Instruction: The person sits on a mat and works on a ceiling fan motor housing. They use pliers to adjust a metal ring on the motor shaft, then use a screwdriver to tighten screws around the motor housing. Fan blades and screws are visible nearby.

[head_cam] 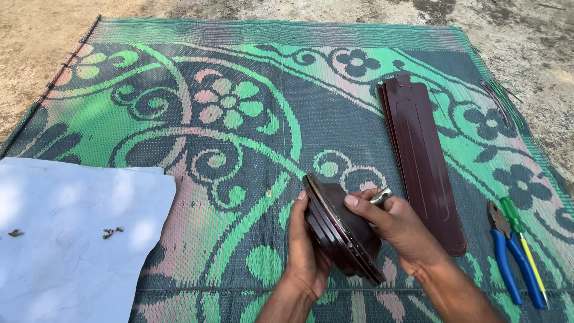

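A dark maroon round fan motor housing (342, 226) is held on edge above a green patterned mat (239, 119). My left hand (305, 245) grips its near side from below, fingers up along the rim. My right hand (397, 224) clasps the far side, thumb on the rim, with a short metal shaft (381, 196) poking out by the fingers. A stack of maroon fan blades (421, 158) lies on the mat just right of my hands.
Blue-handled pliers (502, 248) and a green-and-yellow screwdriver (521, 239) lie at the right. A white sheet (66, 239) at the left carries a few small dark screws (110, 232). Bare sandy ground (526, 42) surrounds the mat.
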